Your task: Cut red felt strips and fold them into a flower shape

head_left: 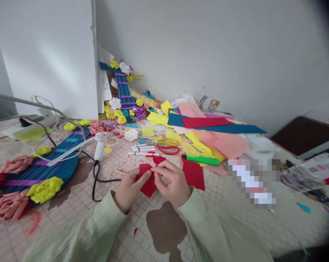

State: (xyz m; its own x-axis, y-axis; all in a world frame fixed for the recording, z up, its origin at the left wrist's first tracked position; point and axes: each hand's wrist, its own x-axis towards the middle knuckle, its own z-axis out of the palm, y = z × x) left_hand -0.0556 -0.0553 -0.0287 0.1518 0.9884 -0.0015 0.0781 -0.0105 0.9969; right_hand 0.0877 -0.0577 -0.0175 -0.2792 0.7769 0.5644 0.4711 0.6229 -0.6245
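Observation:
Between my hands is a piece of red crepe paper [148, 188], held up over the tabletop. My left hand [131, 185] pinches it from the left, thumb across its front. The fingertips of my right hand [173, 182] are pinched together at the paper's upper right edge, close to my left thumb. A thin wooden stick [119, 171] pokes out just left of my left hand; its other end is hidden. Another red paper piece [194, 174] lies flat beyond my right hand.
Scissors [167, 145], white markers [144, 148] and a green marker [203, 160] lie behind my hands. A white glue gun [100, 147] with a black cord stands left. Flower-trimmed blue guitar shapes [68, 156] occupy the left and back. Layered crepe sheets [221, 140] fill the back right.

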